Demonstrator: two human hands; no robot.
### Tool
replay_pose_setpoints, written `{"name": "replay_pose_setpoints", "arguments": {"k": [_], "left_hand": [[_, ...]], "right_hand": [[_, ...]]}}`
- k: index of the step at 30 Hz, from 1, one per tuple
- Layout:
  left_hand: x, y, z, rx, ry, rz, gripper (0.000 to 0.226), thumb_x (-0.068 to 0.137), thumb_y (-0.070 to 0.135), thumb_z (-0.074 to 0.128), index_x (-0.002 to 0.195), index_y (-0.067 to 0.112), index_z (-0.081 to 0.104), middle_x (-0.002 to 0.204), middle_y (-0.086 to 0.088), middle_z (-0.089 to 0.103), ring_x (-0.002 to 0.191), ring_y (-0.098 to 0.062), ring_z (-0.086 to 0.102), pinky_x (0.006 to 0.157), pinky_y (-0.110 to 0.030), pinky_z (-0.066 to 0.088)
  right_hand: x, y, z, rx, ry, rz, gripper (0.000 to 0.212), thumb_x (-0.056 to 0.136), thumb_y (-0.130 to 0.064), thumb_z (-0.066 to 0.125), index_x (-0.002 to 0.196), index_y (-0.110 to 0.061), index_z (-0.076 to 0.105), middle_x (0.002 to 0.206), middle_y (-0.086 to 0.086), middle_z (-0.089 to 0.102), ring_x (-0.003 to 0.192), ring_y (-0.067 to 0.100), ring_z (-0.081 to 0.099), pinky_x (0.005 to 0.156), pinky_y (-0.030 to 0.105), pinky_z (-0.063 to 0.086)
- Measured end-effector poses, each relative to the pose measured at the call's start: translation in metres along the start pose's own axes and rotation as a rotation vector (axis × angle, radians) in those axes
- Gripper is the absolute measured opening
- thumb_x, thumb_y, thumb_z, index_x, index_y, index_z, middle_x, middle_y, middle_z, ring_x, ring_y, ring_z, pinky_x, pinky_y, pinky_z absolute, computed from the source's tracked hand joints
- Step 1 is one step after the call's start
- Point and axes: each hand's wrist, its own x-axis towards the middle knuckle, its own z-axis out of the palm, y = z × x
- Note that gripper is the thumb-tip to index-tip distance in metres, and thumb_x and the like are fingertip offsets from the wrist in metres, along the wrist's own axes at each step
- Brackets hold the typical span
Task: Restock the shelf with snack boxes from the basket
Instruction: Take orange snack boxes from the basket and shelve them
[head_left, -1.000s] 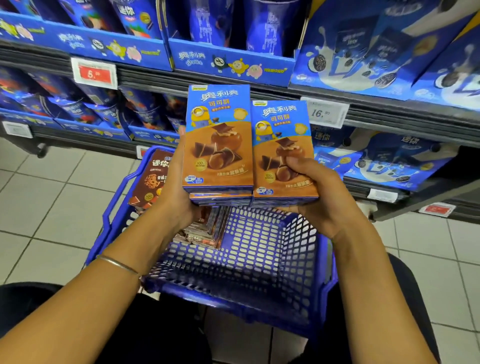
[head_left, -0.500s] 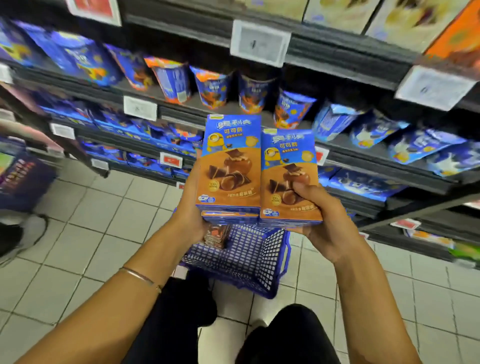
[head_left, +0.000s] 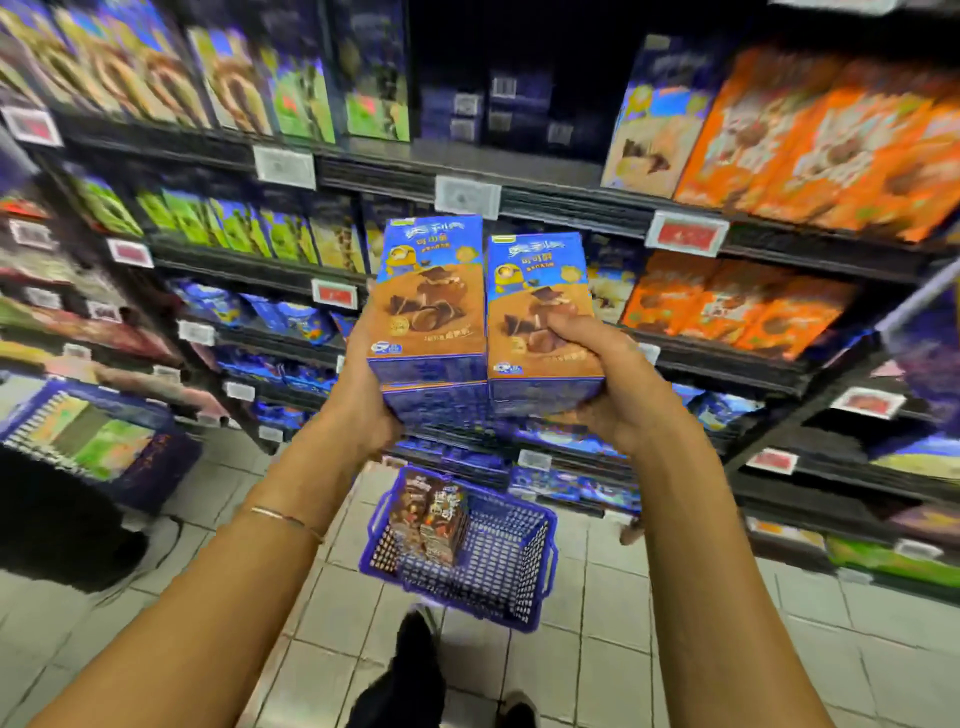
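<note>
Out in front of the shelf (head_left: 571, 210): left stack (head_left: 428, 312) and right stack (head_left: 537, 322) of snack boxes are up side by side, touching, blue tops and brown fronts facing the camera.
Hard to read: the print on the boxes is smeared and the shelf packs behind are a blur. How many boxes sit under each top one, can't tell.
Hidden: most of the left fingers are behind the left stack, and the palms cover the outer lower corners of both stacks.
Left hand (head_left: 363, 400): wrapped round the outer edge and base of the left stack, gripping it, with a thin bracelet (head_left: 285, 519) on that forearm.
Right hand (head_left: 618, 384): thumb lies across the front of the right stack, palm cups its lower corner, a firm hold.
Basket (head_left: 511, 564): blue, down on the tiled floor (head_left: 597, 675), well below the stacks. Brown boxes (head_left: 428, 519) stand upright in its left end.
Cut off: both forearms run out of the bottom edge.
</note>
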Motion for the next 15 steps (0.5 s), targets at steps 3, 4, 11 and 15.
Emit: {"name": "replay_pose_setpoints", "arguments": {"k": [3,4,11,15], "left_hand": [[-0.002,0.016,0.000,0.025,-0.046,-0.095,0.050,0.098,0.069,0.048,0.081,0.029,0.074,0.081,0.010,0.050,0.060,-0.017,0.028,0.060,-0.030,0.014],[0.000,0.020,-0.003,0.031,-0.066,-0.119,0.051,0.098,0.070,0.048,0.079,0.029,0.073,0.078,0.009,0.045,0.059,-0.016,0.024,0.061,-0.030,0.011],[0.020,0.050,-0.010,0.115,-0.066,-0.149,0.052,0.093,0.068,0.060,0.079,0.025,0.086,0.085,0.003,0.081,0.067,-0.021,0.076,0.065,-0.033,0.058],[0.033,0.057,-0.004,0.107,-0.071,-0.161,0.063,0.100,0.072,0.051,0.081,0.023,0.086,0.080,-0.001,0.080,0.061,-0.024,0.075,0.053,-0.032,0.059]], "right_hand": [[-0.011,-0.019,0.012,0.026,0.080,-0.086,0.018,0.071,-0.042,0.073,0.074,-0.025,0.079,0.084,0.002,0.078,0.078,0.024,0.074,0.088,0.057,0.056],[-0.015,-0.025,0.014,0.054,0.102,-0.120,0.018,0.072,-0.041,0.073,0.078,-0.026,0.078,0.087,0.001,0.078,0.079,0.024,0.074,0.086,0.055,0.057],[-0.033,-0.084,0.044,0.209,0.075,-0.422,0.015,0.081,-0.033,0.070,0.091,-0.026,0.079,0.094,-0.001,0.077,0.086,0.021,0.074,0.088,0.051,0.056],[-0.010,-0.104,0.077,0.231,0.003,-0.431,0.016,0.088,-0.024,0.066,0.084,-0.021,0.082,0.091,0.002,0.078,0.086,0.023,0.075,0.093,0.050,0.056]]}}
